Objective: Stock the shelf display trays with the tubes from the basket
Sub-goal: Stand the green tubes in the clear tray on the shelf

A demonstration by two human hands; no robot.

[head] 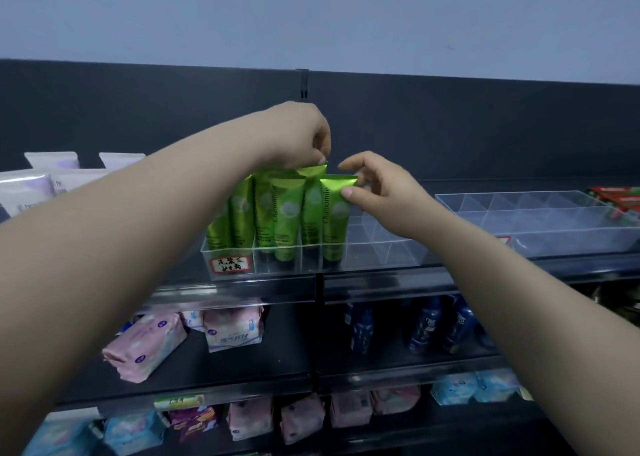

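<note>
Several green tubes (287, 213) stand cap-down in the left compartments of a clear display tray (384, 251) on the top shelf. My left hand (298, 133) reaches over them and pinches the crimped top of a rear tube (313, 192). My right hand (377, 185) pinches the top corner of the rightmost front tube (334, 213), thumb on its front face. The tray's right compartments hold nothing. The basket is out of view.
A second clear divided tray (540, 220) sits to the right on the same shelf, with red boxes (616, 196) beyond it. White packs (31, 185) stand at far left. Lower shelves hold pink packs (149, 345) and blue bottles (429, 324).
</note>
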